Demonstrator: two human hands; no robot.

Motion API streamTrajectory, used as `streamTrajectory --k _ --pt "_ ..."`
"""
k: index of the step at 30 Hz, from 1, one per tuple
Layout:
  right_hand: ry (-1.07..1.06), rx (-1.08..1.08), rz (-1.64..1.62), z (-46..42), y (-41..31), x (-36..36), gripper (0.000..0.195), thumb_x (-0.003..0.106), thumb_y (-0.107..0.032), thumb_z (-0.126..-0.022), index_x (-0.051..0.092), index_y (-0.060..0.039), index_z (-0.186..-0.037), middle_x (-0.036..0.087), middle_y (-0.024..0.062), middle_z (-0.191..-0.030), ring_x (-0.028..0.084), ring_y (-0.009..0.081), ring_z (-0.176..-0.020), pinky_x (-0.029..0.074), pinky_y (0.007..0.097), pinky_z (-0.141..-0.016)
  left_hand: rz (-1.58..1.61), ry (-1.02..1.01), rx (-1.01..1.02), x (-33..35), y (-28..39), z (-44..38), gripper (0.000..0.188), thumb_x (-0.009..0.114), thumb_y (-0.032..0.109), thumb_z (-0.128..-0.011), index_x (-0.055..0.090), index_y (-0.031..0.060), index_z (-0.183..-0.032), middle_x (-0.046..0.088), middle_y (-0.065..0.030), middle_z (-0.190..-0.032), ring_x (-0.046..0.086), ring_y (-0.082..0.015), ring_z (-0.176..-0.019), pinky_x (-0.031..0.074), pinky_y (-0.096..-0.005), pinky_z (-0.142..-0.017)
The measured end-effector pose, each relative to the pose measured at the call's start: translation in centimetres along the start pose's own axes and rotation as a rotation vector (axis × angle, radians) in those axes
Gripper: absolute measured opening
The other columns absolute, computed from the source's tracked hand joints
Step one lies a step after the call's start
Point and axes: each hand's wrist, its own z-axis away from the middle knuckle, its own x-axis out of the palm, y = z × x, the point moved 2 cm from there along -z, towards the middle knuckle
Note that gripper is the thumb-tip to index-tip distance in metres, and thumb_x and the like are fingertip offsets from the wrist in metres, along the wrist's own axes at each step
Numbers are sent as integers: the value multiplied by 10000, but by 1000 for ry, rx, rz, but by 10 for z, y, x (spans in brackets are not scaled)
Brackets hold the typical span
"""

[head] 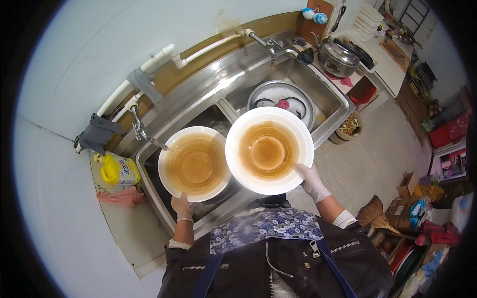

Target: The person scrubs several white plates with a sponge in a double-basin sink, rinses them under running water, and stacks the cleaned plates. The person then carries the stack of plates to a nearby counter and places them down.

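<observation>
My gloved left hand grips the near rim of a white bowl with amber-brown inner walls. That bowl is over the left basin of a stainless steel sink, just below the spout of the left faucet. Whether water is running cannot be told. In my gloved right hand is a second white bowl, stained brown inside, held by its lower right rim. The second bowl overlaps the edge of the first in the picture and hides part of the sink divider. Both bowls are tilted towards me.
A metal basin with suds and dark-rimmed items sits in the right sink basin. Left of the sink stand a yellow detergent jug and a pink cloth. A kettle is at right; a scrap bucket stands on the floor.
</observation>
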Motion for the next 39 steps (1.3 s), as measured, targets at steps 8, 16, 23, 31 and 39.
streamTrajectory --k 8,16,23,31,39 --pt "-3 -5 -17 1 1 -4 544 646 -32 -910 492 31 -1428 688 179 -1250 729 294 -1052 623 402 -873 -208 31 104 -1 94 28 310 670 15 -822 685 -53 -1124 737 -115 -969 733 -217 -782 578 -323 -655" --pt "-58 -4 -48 -2 3 -3 511 631 -27 -935 498 27 -1425 688 171 -1246 733 297 -1041 629 407 -869 -1049 76 597 -18 211 34 319 629 147 -804 728 -33 -1047 725 -301 -908 734 -435 -861 574 -484 -819" --pt "-69 -3 -28 0 0 -3 529 614 -22 -927 486 25 -1438 686 182 -1242 735 312 -1039 638 421 -862 -1493 246 691 -1 278 64 199 610 134 -846 680 -34 -925 704 -300 -839 709 -473 -821 562 -559 -771" --pt "-176 235 -188 4 -9 -1 531 615 -20 -932 476 46 -1440 671 216 -1271 730 353 -1075 649 496 -878 -1530 350 694 -10 308 118 171 617 110 -855 658 -17 -963 705 -267 -816 704 -462 -791 564 -558 -748" --pt "-193 175 -142 -1 -6 -6 549 636 -5 -913 485 45 -1438 666 199 -1288 709 362 -1118 626 497 -923 -1241 270 645 -34 314 158 252 653 118 -849 715 -40 -1036 719 -293 -880 700 -465 -813 547 -519 -749"
